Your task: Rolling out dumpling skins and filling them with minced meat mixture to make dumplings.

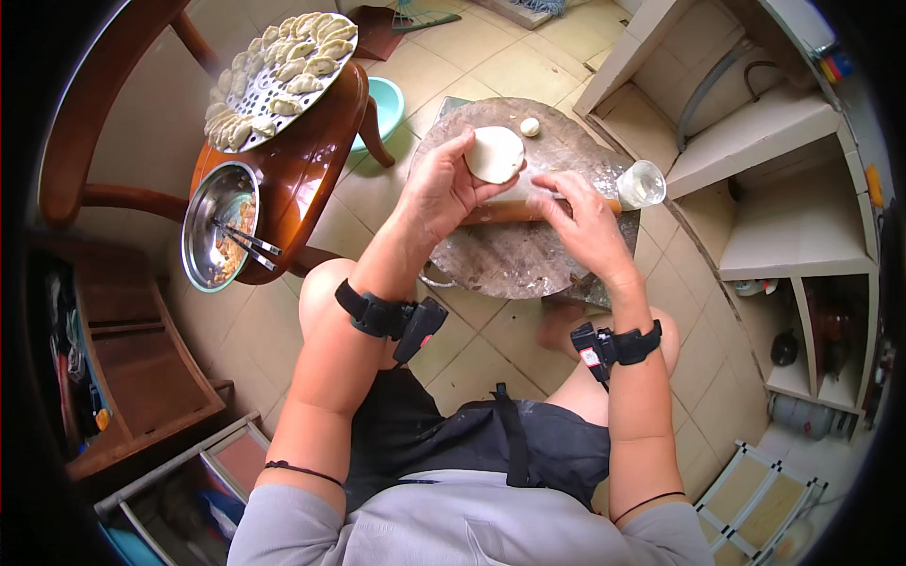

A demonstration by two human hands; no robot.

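My left hand [446, 177] holds a round, flat dough wrapper [497, 154] over the round chopping board [506, 272]. To its right, my right hand [584, 223] is held above the wooden rolling pin [499, 211] with its fingers apart; whether they touch the pin I cannot tell. A small dough ball [529, 126] lies on the board's far part. At the board's right edge is a clear plastic cup [641, 185] with white flour-like stuff. On the wooden chair to the left, a steel bowl [195, 244] contains filling and chopsticks [248, 244].
A perforated tray [265, 106] of folded dumplings [304, 83] rests on the wooden chair [311, 166]. Behind the chair, a turquoise basin [386, 106] stands on the tiled floor. Tiled shelving [764, 134] lines the right side, and a wooden cabinet [141, 354] is at the left.
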